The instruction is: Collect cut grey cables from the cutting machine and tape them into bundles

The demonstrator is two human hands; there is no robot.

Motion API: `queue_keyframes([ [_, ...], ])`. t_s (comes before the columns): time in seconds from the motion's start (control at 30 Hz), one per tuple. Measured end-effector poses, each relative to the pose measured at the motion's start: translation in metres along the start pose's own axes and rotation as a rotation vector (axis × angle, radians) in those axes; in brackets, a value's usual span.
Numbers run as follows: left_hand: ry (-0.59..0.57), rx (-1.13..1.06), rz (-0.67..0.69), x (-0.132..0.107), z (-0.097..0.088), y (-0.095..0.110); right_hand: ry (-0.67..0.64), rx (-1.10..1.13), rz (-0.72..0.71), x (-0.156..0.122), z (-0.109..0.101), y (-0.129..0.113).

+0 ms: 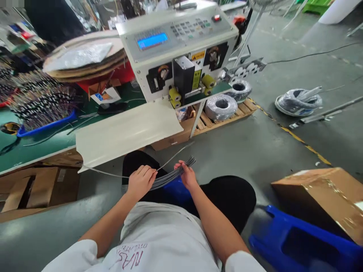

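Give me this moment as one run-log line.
left hand: over gray cable bundle, grip partly hidden; right hand: holding bundle near end; single cable: under left hand; wire-processing machine: display lit blue

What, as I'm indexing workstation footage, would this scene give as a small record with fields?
Left hand: the left hand is closed over the bundle of grey wires
Right hand: the right hand grips the same bundle near its end
Loose strand: a single wire runs to the left hand; whether it is gripped is unclear
Machine: white machine, blue display lit
Below machine front: cream sheet
Floor, right: cardboard box
Pallet: wrapped coils
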State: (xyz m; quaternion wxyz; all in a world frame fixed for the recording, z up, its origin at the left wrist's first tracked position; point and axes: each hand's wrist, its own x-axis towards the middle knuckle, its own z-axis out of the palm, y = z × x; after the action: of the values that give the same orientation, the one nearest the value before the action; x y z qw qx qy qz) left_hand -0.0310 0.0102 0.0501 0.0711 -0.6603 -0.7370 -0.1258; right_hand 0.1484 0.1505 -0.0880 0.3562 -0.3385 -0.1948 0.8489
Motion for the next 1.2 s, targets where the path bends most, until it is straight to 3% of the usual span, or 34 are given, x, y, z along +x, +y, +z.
queue_keyframes([
  [0.17, -0.254, -0.068, -0.031, -0.025, 0.039, 0.024, 0.008, -0.017, 0.005, -0.002, -0.001, 0.001],
  [0.4, -0.316, -0.044, 0.017, -0.026, 0.042, 0.019, 0.046, -0.005, 0.008, -0.004, -0.002, 0.001],
  [0.6, -0.3, 0.016, 0.028, -0.029, 0.032, 0.015, 0.013, 0.044, 0.026, -0.005, 0.002, 0.001],
  [0.8, -0.237, 0.076, -0.144, -0.057, 0.01, -0.025, -0.019, 0.074, 0.023, -0.006, 0.0, -0.001],
  [0.93, -0.208, -0.009, -0.244, -0.082, 0.011, -0.042, -0.056, 0.066, -0.024, -0.006, 0.0, -0.002],
  [1.07, -0.182, -0.084, -0.253, -0.097, 0.017, -0.038, -0.068, 0.057, -0.048, -0.007, 0.001, -0.002],
  [1.2, -0.114, -0.193, -0.35, -0.105, 0.019, -0.025, -0.039, 0.067, -0.048, -0.009, 0.003, -0.004],
])
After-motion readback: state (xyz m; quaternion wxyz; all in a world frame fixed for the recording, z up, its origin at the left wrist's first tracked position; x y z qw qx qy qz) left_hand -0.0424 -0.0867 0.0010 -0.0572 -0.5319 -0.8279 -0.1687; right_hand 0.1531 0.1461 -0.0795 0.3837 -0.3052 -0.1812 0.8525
